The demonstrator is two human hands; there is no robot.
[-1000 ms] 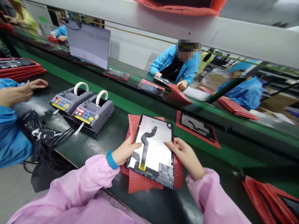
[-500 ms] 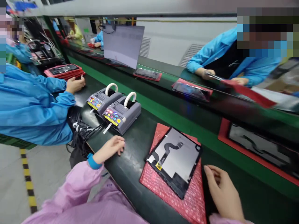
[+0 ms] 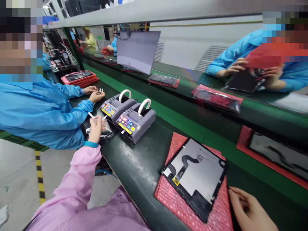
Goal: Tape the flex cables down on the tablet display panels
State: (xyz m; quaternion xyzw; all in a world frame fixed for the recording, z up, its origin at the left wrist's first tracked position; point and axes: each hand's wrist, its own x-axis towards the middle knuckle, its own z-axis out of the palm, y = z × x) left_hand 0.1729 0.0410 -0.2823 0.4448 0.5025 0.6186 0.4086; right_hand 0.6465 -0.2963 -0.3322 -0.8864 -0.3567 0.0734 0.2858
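My left hand [image 3: 95, 128] is pinched on a short strip of white tape [image 3: 91, 115], just left of two grey tape dispensers [image 3: 137, 123], each with a white roll on top. A short tape end pokes out of the nearer dispenser's front. On red bubble wrap [image 3: 166, 192] lies a tablet-sized screen panel [image 3: 204, 175], its silvery back up, with a curved black ribbon cable and a yellow sticker. Beside the wrap's right edge rests my right hand [image 3: 251, 210], fingers curled in, nothing visible in them.
A co-worker in a blue sleeve [image 3: 64, 112] sits at the left, hands close to the dispensers, small white pieces at the fingertips. Behind the left co-worker's hands is a stack of red-wrapped panels [image 3: 79, 77]. Another person opposite handles a red sheet [image 3: 262, 54]. More panels lie along the raised shelf.
My left hand has moved up and left and now holds a tape strip. The nearer dispenser's long tape end is shorter. The view has shifted; my right hand stays beside the wrap.
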